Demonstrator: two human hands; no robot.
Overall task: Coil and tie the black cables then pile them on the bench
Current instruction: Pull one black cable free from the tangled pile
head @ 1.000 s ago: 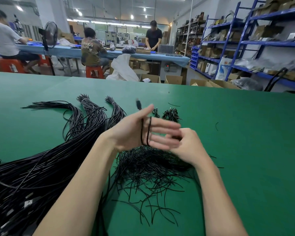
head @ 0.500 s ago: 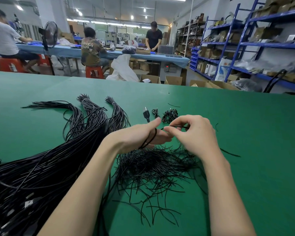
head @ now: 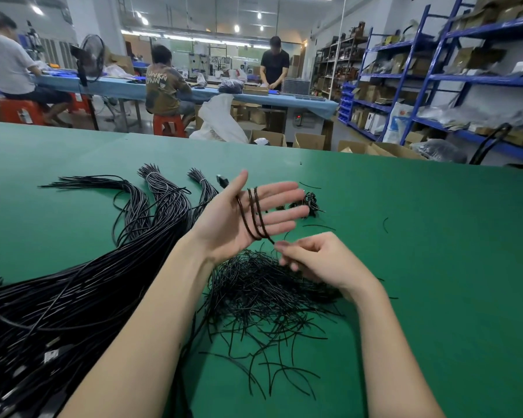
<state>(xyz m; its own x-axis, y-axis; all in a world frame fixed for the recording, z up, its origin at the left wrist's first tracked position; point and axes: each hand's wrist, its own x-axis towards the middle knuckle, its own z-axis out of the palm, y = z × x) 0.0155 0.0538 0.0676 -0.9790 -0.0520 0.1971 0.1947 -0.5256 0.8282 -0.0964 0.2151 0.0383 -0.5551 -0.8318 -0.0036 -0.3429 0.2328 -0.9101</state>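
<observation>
At the far left of the green desk (head: 405, 236) lies a thick heap of loose black cables (head: 58, 303), their ends fanning toward the far edge in bundles. Just right of it, the person's left hand (head: 248, 218) is raised above the desk, palm up, fingers straight and slightly spread. A black cable (head: 255, 215) now loops around that hand in about three turns across the palm and fingers; half a second ago the hand was lowered and turned down toward the desk with fewer turns showing, so another wrap has been added. Below and to the right, the right hand (head: 317, 260) has dropped from beside the left fingertips and pinches the free run of the cable between thumb and forefinger, other fingers curled. Under both hands sits a tangle of short black tie wires (head: 263, 306). Farther back, just right of the left fingertips, is a small pile of finished coils (head: 310, 202). The coiling seems well under way; tying and piling appear still to come.
</observation>
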